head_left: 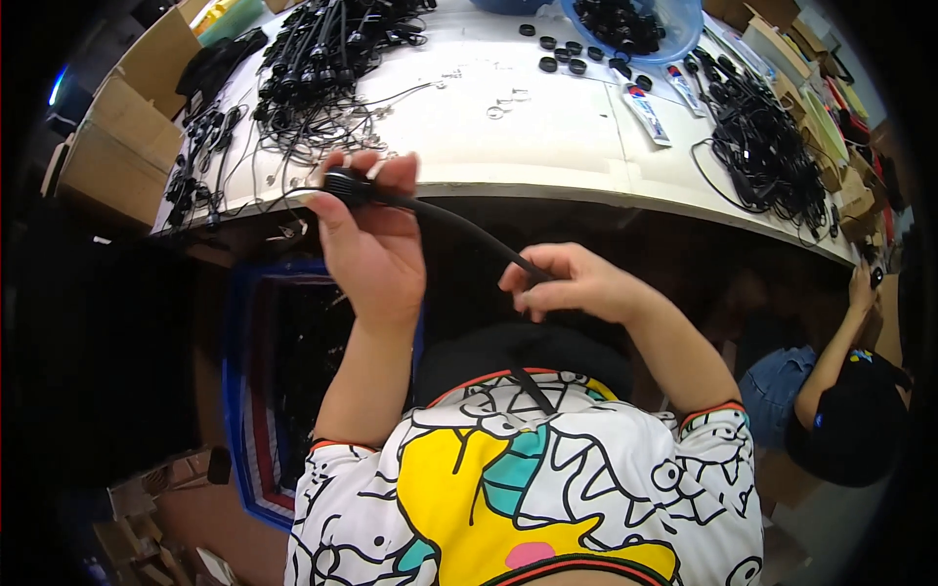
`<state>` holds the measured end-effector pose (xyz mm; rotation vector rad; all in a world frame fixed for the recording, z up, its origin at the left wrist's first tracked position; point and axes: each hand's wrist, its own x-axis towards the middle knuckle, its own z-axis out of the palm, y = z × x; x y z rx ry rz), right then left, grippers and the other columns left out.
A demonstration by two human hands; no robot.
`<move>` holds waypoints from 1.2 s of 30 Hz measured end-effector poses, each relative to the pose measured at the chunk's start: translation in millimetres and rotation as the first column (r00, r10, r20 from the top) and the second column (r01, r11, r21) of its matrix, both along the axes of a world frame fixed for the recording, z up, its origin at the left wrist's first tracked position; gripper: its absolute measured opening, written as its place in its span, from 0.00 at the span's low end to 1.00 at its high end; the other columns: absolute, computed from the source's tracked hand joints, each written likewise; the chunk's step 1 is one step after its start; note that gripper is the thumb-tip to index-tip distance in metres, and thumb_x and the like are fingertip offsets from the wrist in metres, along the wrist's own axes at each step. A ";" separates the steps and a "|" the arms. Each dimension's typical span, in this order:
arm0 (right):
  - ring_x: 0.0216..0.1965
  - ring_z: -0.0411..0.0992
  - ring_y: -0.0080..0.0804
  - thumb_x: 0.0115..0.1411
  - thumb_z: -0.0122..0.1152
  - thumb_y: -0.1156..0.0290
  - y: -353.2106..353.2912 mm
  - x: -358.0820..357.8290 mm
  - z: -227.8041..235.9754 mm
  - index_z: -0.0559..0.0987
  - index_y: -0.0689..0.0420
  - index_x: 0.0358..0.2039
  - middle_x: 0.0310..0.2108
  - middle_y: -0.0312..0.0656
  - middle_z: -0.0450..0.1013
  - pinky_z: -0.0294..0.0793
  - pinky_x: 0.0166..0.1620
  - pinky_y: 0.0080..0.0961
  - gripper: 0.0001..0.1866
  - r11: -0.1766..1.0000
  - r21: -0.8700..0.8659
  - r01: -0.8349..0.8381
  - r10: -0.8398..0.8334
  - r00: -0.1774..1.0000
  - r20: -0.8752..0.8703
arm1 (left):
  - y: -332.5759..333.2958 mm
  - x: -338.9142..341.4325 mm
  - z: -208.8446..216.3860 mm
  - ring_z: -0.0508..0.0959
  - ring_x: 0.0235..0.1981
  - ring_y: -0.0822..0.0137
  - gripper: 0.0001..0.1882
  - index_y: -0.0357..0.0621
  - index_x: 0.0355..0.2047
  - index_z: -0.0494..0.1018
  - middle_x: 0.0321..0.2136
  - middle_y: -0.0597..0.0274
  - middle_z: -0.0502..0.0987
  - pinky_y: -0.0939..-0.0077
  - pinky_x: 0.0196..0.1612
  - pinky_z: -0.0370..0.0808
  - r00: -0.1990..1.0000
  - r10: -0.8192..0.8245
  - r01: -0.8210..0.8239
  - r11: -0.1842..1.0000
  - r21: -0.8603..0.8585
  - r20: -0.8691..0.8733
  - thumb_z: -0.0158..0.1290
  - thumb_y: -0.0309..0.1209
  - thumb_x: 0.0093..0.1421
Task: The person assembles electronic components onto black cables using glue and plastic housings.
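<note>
My left hand (376,244) is raised just in front of the table's edge, thumb and fingers closed on a short black ribbed end piece (347,186). Out of that piece runs a thick black cord (459,225), sloping down to the right. My right hand (576,283) pinches this cord between thumb and fingers, lower and nearer my body. Below the right hand, a further black length (532,391) hangs in front of my shirt. Whether it belongs to the same cord I cannot tell.
The white table (547,146) carries heaped black cords (313,59) at left, more cords (757,137) at right, loose black rings (562,54), a blue basin (674,29) of black parts and tubes (645,115). Beneath stands a blue-rimmed bin (234,391). A person (840,410) sits at right.
</note>
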<state>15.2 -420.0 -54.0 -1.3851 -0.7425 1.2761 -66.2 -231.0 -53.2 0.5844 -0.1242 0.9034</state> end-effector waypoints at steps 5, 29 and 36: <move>0.21 0.62 0.16 0.55 0.52 0.70 -13.3 -5.0 -36.1 0.71 0.60 0.28 0.20 0.33 0.66 0.62 0.25 0.12 0.07 0.991 0.044 0.130 -0.136 0.972 0.192 | -23.0 6.0 -6.6 0.71 0.30 0.64 0.26 0.46 0.47 0.58 0.34 0.60 0.69 0.65 0.41 0.68 0.989 -0.131 0.127 0.990 -0.064 -0.064 0.34 0.52 0.59; 0.39 0.69 0.46 0.55 0.51 0.68 -15.5 27.0 -157.8 0.71 0.60 0.41 0.36 0.51 0.70 0.68 0.43 0.30 0.14 0.999 -0.021 0.033 -0.003 0.606 0.795 | 8.3 17.5 -24.9 0.57 0.17 0.76 0.26 0.51 0.49 0.59 0.25 0.65 0.65 0.82 0.24 0.55 0.982 -0.122 0.149 0.969 0.196 -0.142 0.43 0.52 0.55; 0.45 0.66 0.47 0.54 0.51 0.66 -17.9 33.6 -130.7 0.70 0.61 0.44 0.42 0.53 0.67 0.66 0.46 0.31 0.18 0.983 -0.164 -0.085 0.184 0.538 0.823 | 3.3 15.9 -30.1 0.57 0.18 0.76 0.29 0.44 0.49 0.58 0.25 0.64 0.65 0.83 0.23 0.56 0.949 -0.211 0.265 0.936 0.230 -0.235 0.45 0.52 0.55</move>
